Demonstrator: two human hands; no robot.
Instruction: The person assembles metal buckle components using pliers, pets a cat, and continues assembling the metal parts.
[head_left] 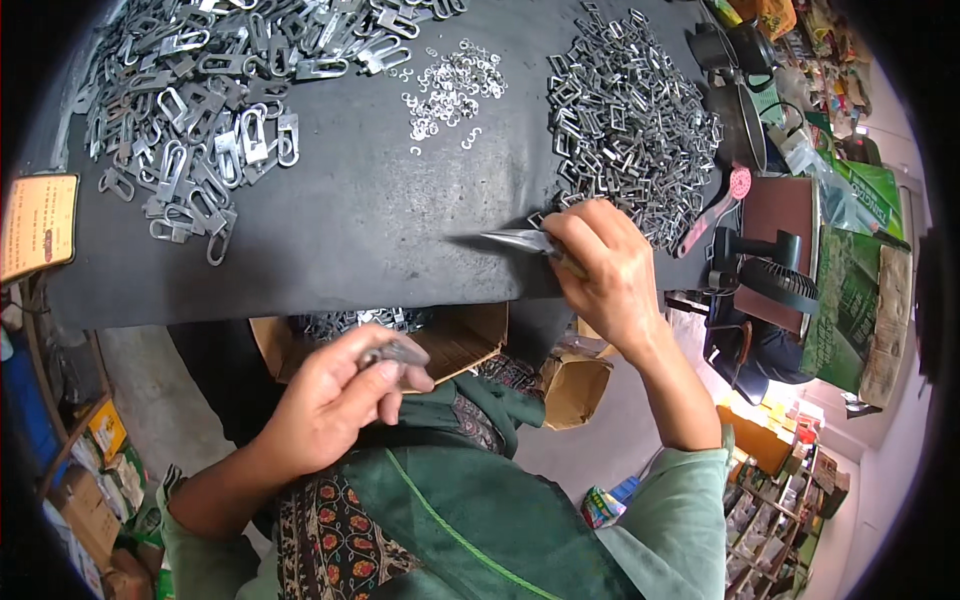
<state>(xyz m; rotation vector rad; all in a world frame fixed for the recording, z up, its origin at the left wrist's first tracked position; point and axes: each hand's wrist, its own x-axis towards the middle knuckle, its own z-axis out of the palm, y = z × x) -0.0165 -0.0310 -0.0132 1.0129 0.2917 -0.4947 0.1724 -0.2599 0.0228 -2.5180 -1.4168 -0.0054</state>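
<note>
Pliers (520, 239) — partly hidden by right fingers (588, 238); clip pile (235, 75) — cropped above.

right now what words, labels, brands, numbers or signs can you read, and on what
Glossy green package, right: pale lettering, not copied out here.
Tan card, far left: rows of print, too small to read.
Multicoloured packet, low in view: print too blurred to read.
Needle-nose pliers and metal piece in the left hand: no readable marks.
</note>
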